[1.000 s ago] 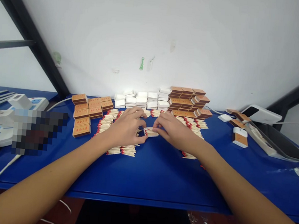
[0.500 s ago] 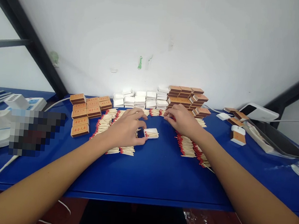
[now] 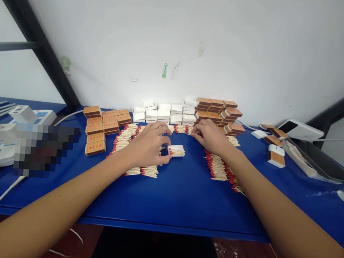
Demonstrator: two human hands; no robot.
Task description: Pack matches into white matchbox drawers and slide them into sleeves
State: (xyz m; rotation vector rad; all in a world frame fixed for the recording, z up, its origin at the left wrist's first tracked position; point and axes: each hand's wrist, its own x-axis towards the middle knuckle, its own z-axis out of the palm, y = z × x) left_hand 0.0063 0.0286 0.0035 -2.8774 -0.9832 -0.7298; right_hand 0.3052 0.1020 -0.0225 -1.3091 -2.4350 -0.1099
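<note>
A small white matchbox tray [image 3: 177, 150] with a few matches in it lies on the blue table [image 3: 178, 194]. My left hand [image 3: 148, 145] rests over a row of red-tipped matches [image 3: 123, 138], its thumb and fingers pinched against the tray's left end. Farther back, my right hand [image 3: 210, 136] is curled over loose matches [image 3: 181, 128] beside the brown box stack, fingertips closed on them. Another line of matches [image 3: 221, 169] runs under my right wrist.
White inner trays [image 3: 164, 114] and stacked brown matchbox sleeves [image 3: 218, 113] stand at the wall. More brown boxes [image 3: 99, 128] sit at left, power strips [image 3: 5, 138] and cables farther left. Loose boxes [image 3: 276, 156], a white device [image 3: 300, 130] and a tray lie right.
My right hand left the tray and reached back to the matches near the brown stack, where it now stays. My left hand has kept its place at the tray.
</note>
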